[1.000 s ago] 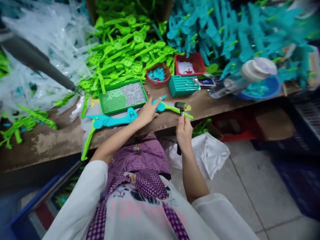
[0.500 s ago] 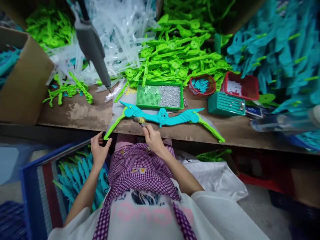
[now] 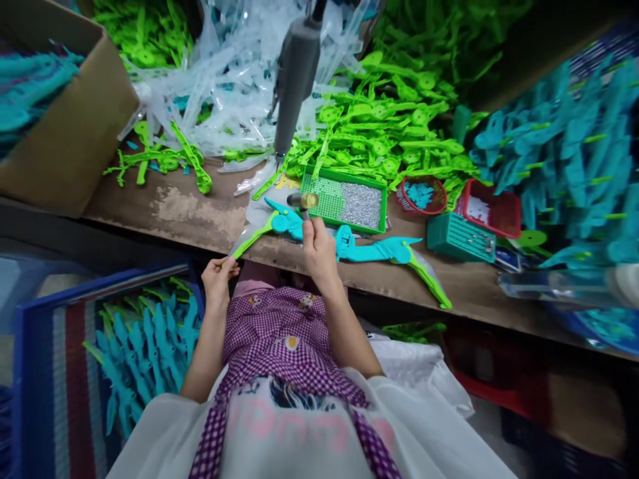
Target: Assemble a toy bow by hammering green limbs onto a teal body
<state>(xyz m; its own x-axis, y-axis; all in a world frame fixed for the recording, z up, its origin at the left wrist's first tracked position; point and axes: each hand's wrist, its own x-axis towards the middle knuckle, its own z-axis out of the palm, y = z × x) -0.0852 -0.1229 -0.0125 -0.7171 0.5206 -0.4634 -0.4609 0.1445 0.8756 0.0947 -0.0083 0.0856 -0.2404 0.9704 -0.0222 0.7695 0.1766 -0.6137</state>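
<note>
A teal toy bow [image 3: 349, 243] with green limb tips lies along the front edge of the workbench [image 3: 190, 213], just above the middle of the frame. The left hand [image 3: 219, 279] pinches the bow's green left tip where it juts past the bench edge, fingers closed on it. The right hand [image 3: 319, 249] is wrapped around the handle of a small hammer [image 3: 303, 201], whose brass-coloured head sits over the bow's left teal limb; whether the head touches the plastic is hard to say from this angle. The right hand covers the middle of the bow, so its grip section is hidden, and the hammer's handle is mostly lost inside the fist.

Just behind the bow sits a green tray [image 3: 344, 199], half filled with small silver pieces too fine to make out. To its right are a round red basket [image 3: 422, 195], a red square basket [image 3: 492, 211] and a teal slotted box [image 3: 462, 237]. A grey hanging tool [image 3: 294, 80] comes down from the top edge, its upper end cut off. Behind it lie heaps of clear plastic bags [image 3: 224, 86] and green bow parts [image 3: 394, 126]. A cardboard box [image 3: 70, 133] fills the upper left, blurred teal parts the right edge. At lower left, a blue crate [image 3: 30, 372] holds finished teal bows.
</note>
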